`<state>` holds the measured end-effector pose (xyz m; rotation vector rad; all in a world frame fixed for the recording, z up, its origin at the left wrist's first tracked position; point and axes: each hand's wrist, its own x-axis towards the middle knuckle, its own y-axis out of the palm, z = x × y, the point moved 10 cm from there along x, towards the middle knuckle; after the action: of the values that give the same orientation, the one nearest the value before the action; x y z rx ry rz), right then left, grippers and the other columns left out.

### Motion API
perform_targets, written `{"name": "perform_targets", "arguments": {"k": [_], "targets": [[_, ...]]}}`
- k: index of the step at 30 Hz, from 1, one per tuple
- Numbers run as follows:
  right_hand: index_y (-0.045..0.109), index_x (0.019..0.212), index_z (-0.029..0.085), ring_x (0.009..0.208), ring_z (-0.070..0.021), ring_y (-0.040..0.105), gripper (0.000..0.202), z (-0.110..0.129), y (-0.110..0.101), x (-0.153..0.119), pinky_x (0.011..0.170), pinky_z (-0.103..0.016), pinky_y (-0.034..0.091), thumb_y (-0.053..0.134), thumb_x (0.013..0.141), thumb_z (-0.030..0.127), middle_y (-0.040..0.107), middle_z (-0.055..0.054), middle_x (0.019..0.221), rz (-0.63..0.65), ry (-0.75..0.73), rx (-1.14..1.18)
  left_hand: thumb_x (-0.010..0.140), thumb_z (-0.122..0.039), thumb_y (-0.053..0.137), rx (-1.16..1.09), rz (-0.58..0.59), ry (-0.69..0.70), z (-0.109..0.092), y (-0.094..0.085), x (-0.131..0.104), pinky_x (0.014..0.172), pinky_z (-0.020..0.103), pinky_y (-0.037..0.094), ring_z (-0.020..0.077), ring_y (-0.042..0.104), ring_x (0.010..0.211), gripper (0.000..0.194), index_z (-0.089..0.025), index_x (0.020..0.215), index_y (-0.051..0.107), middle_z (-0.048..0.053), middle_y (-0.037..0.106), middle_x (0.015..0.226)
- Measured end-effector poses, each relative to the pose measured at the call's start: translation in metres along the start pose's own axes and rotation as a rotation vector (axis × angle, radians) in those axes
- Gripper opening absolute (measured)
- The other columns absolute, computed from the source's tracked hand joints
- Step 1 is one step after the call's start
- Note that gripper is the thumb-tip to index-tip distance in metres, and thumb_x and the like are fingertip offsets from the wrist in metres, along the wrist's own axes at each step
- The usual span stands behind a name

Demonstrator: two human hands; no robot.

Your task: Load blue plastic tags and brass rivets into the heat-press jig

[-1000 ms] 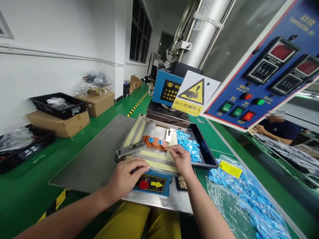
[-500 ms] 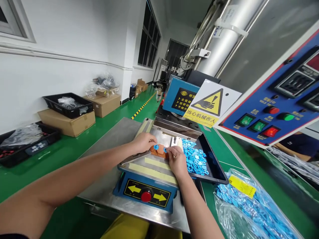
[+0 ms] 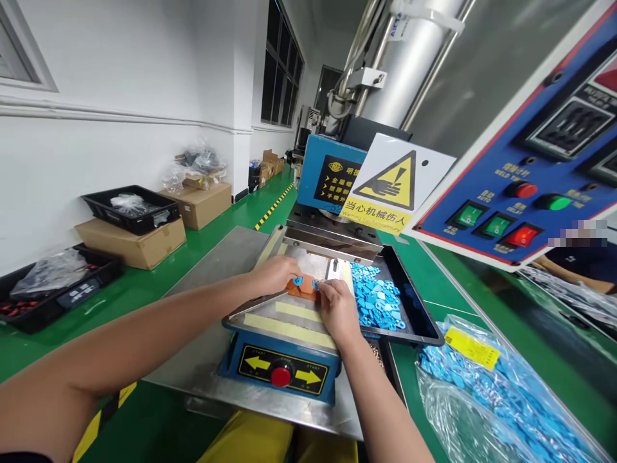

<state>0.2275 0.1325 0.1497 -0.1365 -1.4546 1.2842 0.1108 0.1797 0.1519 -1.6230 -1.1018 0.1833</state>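
An orange fixture block (image 3: 302, 292) lies on the metal plate of a blue press, with one small blue plastic piece (image 3: 297, 281) on its left part. Another blue plastic piece (image 3: 315, 284) is at its right end, in the fingertips of my right hand (image 3: 340, 310), which are pinched together. My left hand (image 3: 276, 275) rests at the block's left side with its fingers curled. Its fingertips are close to the left piece, and whatever they hold is hidden. Above and behind the block is the press's metal head (image 3: 332, 241).
Right of the plate, a black tray (image 3: 418, 302) holds many blue pieces. A clear bag of blue parts (image 3: 511, 386) lies further right. A red button (image 3: 281, 377) is on the press front. The control panel (image 3: 506, 206) and warning sign (image 3: 400, 183) overhang at upper right.
The view has shifted slightly, moving the press head and sign left in the picture. Both hands stay at the orange block, with only small finger movement.
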Motion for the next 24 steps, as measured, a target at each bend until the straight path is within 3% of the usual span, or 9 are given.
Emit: {"name": "perform_targets", "arguments": {"k": [4,9,13,17,21,24], "targets": [[0.066,0.109,0.016,0.088,-0.0242,0.055,0.031,-0.004,-0.003,-0.002,0.078,-0.036,0.049,0.043,0.089,0.014,0.064,-0.011,0.091,-0.022,0.038,-0.005,0.084,-0.01,0.046,-0.012,-0.062,-0.003,0.003,-0.008,-0.004,0.081,0.031,0.046,0.0205,0.062,0.088,0.032,-0.016,0.106,0.068,0.008,0.07,0.093],[0.07,0.098,0.017,0.09,-0.0242,0.055,0.029,0.0,-0.002,-0.002,0.08,-0.036,0.048,0.046,0.084,0.009,0.065,-0.011,0.093,0.005,0.021,-0.036,0.082,-0.007,0.042,0.14,0.052,0.097,-0.009,0.001,-0.006,0.078,0.031,0.045,0.021,0.059,0.088,0.032,-0.018,0.088,0.071,0.007,0.068,0.088],[0.071,0.093,0.019,0.09,-0.0241,0.055,0.027,-0.002,0.0,-0.001,0.078,-0.035,0.048,0.048,0.082,0.01,0.064,-0.009,0.09,0.033,0.044,-0.077,0.08,-0.006,0.044,0.164,0.067,0.112,-0.013,0.0,-0.004,0.074,0.029,0.044,0.0211,0.058,0.084,0.028,-0.017,0.08,0.07,0.007,0.066,0.082],[0.07,0.094,0.019,0.088,-0.0224,0.057,0.028,-0.006,-0.005,0.0,0.08,-0.034,0.048,0.046,0.082,0.01,0.065,-0.008,0.089,-0.016,0.086,0.055,0.08,-0.006,0.046,0.106,0.07,0.073,-0.015,-0.003,0.001,0.075,0.029,0.044,0.0203,0.059,0.081,0.025,-0.017,0.079,0.068,0.006,0.066,0.081],[0.069,0.095,0.018,0.082,-0.02,0.061,0.03,-0.017,-0.036,-0.015,0.072,-0.032,0.05,0.043,0.083,0.013,0.066,-0.008,0.088,-0.181,0.166,0.236,0.08,-0.01,0.046,0.089,0.091,0.007,-0.013,-0.007,0.004,0.072,0.029,0.044,0.0205,0.06,0.078,0.024,-0.018,0.08,0.068,0.007,0.068,0.083],[0.069,0.096,0.019,0.082,-0.019,0.062,0.027,-0.043,-0.073,-0.057,0.064,-0.03,0.049,0.045,0.084,0.019,0.067,-0.007,0.092,-0.308,0.293,0.302,0.081,-0.013,0.046,0.066,0.101,-0.016,-0.013,-0.015,0.004,0.074,0.03,0.045,0.0213,0.061,0.08,0.023,-0.018,0.084,0.068,0.008,0.069,0.088]]}}
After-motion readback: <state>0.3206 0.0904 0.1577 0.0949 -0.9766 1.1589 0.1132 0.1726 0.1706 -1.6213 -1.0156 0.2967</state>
